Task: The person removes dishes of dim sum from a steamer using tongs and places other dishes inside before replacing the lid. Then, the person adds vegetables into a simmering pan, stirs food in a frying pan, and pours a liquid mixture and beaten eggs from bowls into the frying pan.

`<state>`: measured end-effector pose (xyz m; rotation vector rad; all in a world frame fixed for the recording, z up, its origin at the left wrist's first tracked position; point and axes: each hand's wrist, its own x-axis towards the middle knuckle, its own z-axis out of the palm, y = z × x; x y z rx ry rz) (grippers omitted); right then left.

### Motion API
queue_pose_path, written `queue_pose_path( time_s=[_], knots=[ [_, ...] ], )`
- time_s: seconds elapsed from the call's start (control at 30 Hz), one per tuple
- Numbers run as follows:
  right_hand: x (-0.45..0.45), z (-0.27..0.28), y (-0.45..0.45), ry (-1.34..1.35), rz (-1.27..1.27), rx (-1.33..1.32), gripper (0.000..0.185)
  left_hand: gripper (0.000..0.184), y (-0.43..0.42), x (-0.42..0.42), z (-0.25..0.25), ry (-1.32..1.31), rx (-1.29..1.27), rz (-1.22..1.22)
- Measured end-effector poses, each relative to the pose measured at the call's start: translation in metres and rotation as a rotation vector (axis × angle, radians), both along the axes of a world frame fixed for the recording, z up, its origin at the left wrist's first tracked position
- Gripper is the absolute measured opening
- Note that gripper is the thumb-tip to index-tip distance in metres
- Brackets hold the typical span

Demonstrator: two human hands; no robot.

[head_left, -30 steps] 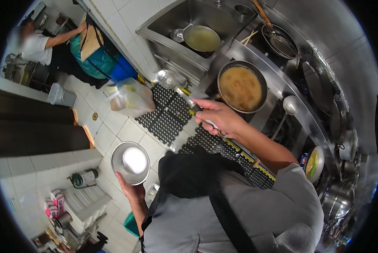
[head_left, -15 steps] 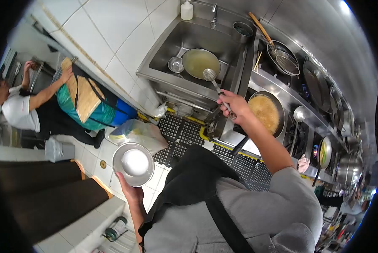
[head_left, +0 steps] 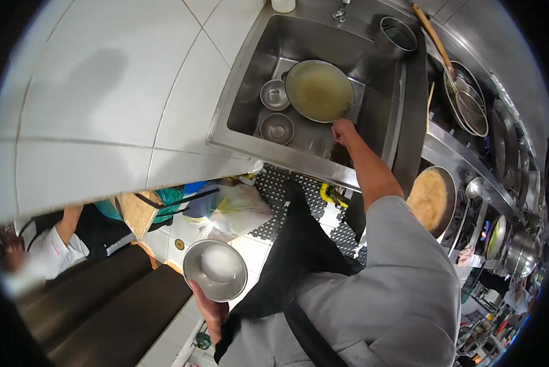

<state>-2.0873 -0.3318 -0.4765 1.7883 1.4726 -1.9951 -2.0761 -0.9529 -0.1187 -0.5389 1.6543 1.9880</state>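
My left hand holds a metal bowl by its near side, low on the left; something white lies inside. My right hand reaches over the sink, fingers closed at the near edge of a round pan of cloudy yellowish liquid. The slotted spoon carried in that hand earlier is barely distinguishable now, its head apparently low at the pan's edge. Two small metal bowls, one above the other, sit left of the pan.
Right of my arm, a pan of tan, foamy contents sits on the stove. A strainer rests over another pan behind it. A metal pot stands at the sink's back corner. A plastic bag and a person are at left.
My right hand has gone from beside the stove pan, spoon raised, down to the sink pan. The view has shifted toward the sink. My left hand still holds the bowl.
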Motion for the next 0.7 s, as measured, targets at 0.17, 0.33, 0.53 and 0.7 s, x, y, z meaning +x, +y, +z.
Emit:
queue_pose_path(
  time_s=[0.17,0.33,0.53,0.7],
  knots=[
    [0.017,-0.008,-0.014,-0.167,0.535,0.880,0.025,0.070,0.004,-0.030,-0.020,-0.025,-0.005,-0.129],
    [0.039,0.143,-0.053,0.024,0.264,0.536,0.055,0.068,0.027,-0.055,-0.030,0.053,0.145,-0.158],
    [0.082,0.252,-0.137,0.354,0.011,0.279,0.064,0.065,0.012,-0.074,-0.050,0.014,0.299,-0.251],
    [0.113,0.235,-0.239,-0.059,0.420,1.079,0.060,0.063,-0.002,-0.079,-0.041,0.063,0.392,-0.345]
  ],
)
